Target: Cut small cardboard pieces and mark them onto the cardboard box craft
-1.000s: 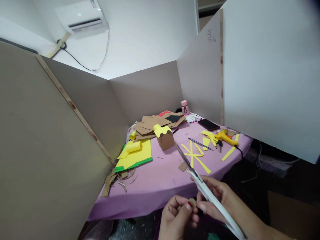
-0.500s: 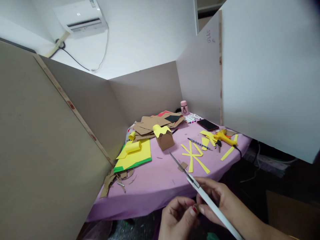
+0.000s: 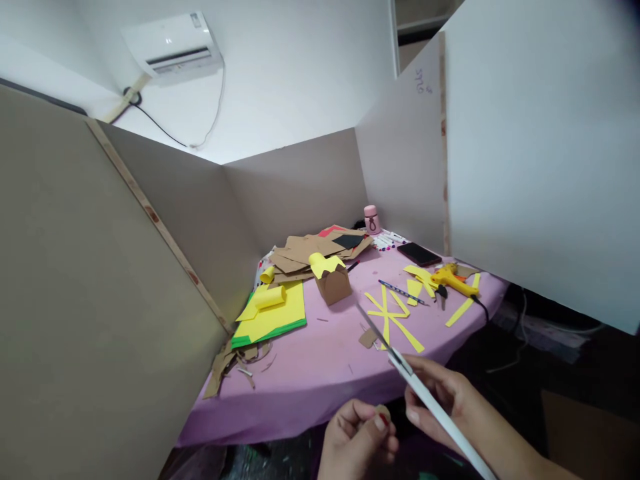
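Note:
My left hand (image 3: 354, 437) is low in front of the table's near edge, its thumb and fingers pinched on a small brown cardboard piece (image 3: 383, 411). To its right, my right hand (image 3: 453, 393) grips white-handled scissors (image 3: 434, 403), seen nearly edge-on. Their narrow metal blades point up and left over the table, and I cannot make out a gap between them. Past the tip stands a brown cardboard box (image 3: 334, 287) with yellow paper (image 3: 326, 265) on top. Under the blades lies a small cardboard scrap (image 3: 367, 339).
Yellow paper strips (image 3: 390, 313), a pencil (image 3: 400, 292), a yellow glue gun (image 3: 455, 280) and a phone (image 3: 419, 254) lie on the right. Yellow and green sheets (image 3: 290, 310) and cardboard scraps (image 3: 220, 370) are left. Stacked cardboard (image 3: 300, 250) and a pink bottle (image 3: 371, 220) stand behind.
My hands have moved apart. My left hand keeps the cardboard piece, now more visible, while my right hand and the scissors have shifted slightly right. The view has tilted a little.

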Available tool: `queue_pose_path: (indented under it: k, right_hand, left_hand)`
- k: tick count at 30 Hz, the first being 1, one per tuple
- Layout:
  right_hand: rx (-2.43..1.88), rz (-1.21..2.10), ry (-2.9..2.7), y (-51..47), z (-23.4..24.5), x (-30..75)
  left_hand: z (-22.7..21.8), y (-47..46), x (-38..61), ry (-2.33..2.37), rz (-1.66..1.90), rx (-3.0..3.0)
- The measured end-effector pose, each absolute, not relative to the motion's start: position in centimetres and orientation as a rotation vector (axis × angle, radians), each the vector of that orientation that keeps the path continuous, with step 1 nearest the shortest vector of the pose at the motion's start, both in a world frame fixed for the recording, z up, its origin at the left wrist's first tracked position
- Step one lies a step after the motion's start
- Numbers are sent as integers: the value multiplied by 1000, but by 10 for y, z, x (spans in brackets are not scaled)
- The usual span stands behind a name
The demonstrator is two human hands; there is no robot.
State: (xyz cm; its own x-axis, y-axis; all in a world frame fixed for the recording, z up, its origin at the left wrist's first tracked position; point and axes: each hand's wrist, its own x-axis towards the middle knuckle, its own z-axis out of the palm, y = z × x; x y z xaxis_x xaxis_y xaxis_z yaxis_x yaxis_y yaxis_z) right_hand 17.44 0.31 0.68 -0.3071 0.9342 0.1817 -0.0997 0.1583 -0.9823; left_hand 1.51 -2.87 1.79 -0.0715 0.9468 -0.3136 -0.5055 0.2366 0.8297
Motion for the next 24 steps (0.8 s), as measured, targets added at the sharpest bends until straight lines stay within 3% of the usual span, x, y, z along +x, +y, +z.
queue_pose_path:
  k: [6, 24]
  right_hand:
    - [-987, 1227, -1793, -9, -15, 198]
    - [-1153, 912, -2068, -16, -10, 207]
  left_hand:
    - [17, -27, 15, 980, 1414, 534]
    - [21, -30, 15, 1088, 1414, 619]
